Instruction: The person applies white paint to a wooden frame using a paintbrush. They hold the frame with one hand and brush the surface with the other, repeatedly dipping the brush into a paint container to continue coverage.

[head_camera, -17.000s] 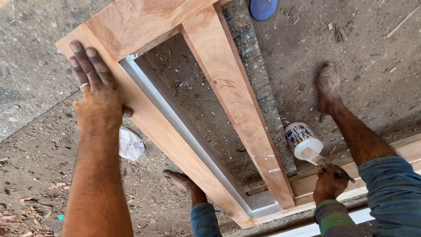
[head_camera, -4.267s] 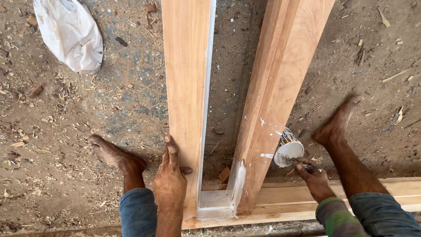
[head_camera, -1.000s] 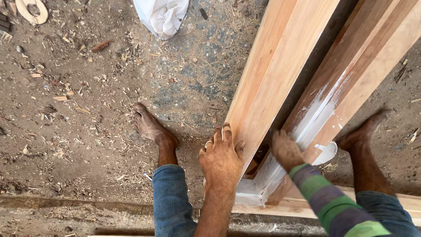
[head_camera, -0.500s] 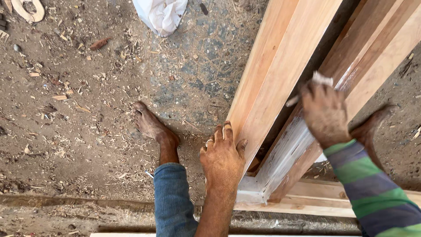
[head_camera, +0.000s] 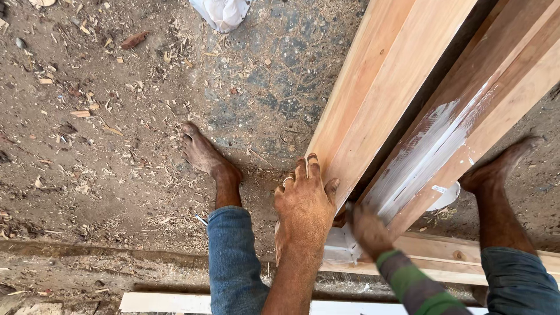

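Note:
A tall wooden frame stands tilted on the dirt floor, with a left rail [head_camera: 373, 99] and a right rail [head_camera: 501, 93]. The inner face of the right rail is smeared with white paste [head_camera: 426, 151]. My left hand [head_camera: 303, 210] grips the lower end of the left rail, fingers over its outer edge and thumb on its face. My right hand [head_camera: 367, 230] is blurred, low at the white-coated corner between the rails. Whether it holds anything cannot be told. My bare left foot [head_camera: 201, 154] stands left of the frame, my bare right foot [head_camera: 501, 169] to its right.
A small white container [head_camera: 446, 198] sits on the ground behind the right rail. A crumpled white bag [head_camera: 224, 11] lies at the top. A cross plank [head_camera: 466, 262] joins the frame's base, a pale board [head_camera: 169, 302] lies nearer me. Wood shavings cover the dirt.
My right hand has come down along the paste-covered inner face from mid-rail to the bottom corner. My left hand has stayed on the left rail.

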